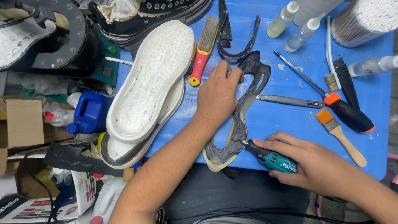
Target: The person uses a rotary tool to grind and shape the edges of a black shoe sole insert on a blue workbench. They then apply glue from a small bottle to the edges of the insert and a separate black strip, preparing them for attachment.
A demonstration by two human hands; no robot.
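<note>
The worn sole piece [240, 120], dark grey with a tan edge and an open centre, lies flat near the front edge of the blue table [290, 120]. The left hand [217, 95] presses down on its upper half, fingers closed over the rim of the piece. The right hand [311, 161] grips a teal and black rotary tool [269, 157], fingers wrapped around the body; the tool's tip touches the lower part of the sole piece.

Just left of the piece, two white shoe soles [149, 87] lie stacked, tread side up. Above the left hand rests a wire brush [203, 49] with a red and yellow handle, beside a curved black strip [232, 41]. To the right of the piece lie a grey knife [290, 101], an orange and black screwdriver [336, 101] and a wooden-handled paintbrush [340, 135]. Clear spray bottles [290, 25] stand near the far edge. A blue jug [89, 112] stands off the table's left side, and a black sneaker [166, 12] sits at the top.
</note>
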